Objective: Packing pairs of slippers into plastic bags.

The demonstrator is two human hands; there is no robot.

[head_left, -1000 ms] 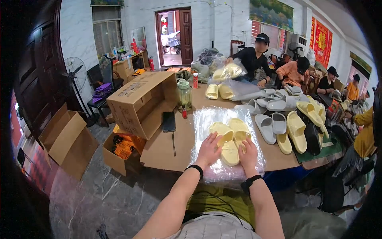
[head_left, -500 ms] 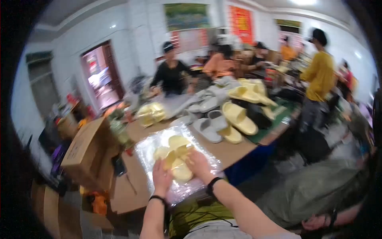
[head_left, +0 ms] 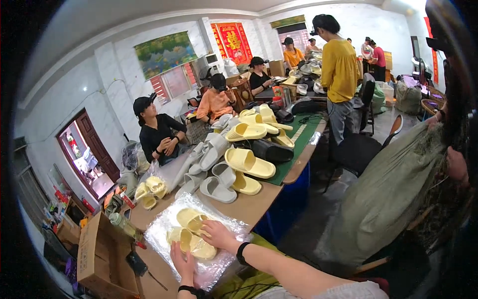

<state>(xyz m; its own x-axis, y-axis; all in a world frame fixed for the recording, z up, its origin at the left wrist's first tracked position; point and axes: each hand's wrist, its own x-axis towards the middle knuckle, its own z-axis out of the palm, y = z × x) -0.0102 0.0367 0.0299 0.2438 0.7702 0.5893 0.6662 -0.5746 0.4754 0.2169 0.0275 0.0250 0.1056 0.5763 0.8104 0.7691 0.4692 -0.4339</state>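
Observation:
A pair of pale yellow slippers [head_left: 201, 247] lies side by side on a stack of clear plastic bags [head_left: 158, 223] at the near end of the table. My left hand [head_left: 183, 263] grips the near end of the left slipper, its fingers and thumb on either side. Across the strap of the right slipper, my right hand [head_left: 219, 235] curls its fingers; their tips are partly hidden. Both wrists wear black bands.
Beyond the bags, grey slippers [head_left: 218, 190] and yellow slippers [head_left: 249, 163] are piled. Bagged yellow slippers [head_left: 151, 189] lie far left. An open cardboard box [head_left: 102, 256] stands left, a large green sack [head_left: 383, 204] right. A person in black [head_left: 162, 132] sits across the table.
My view has swung to the right, so the table and hands appear lower and further left. Both hands stay at the yellow slippers. The seated person in black has brought their hands together.

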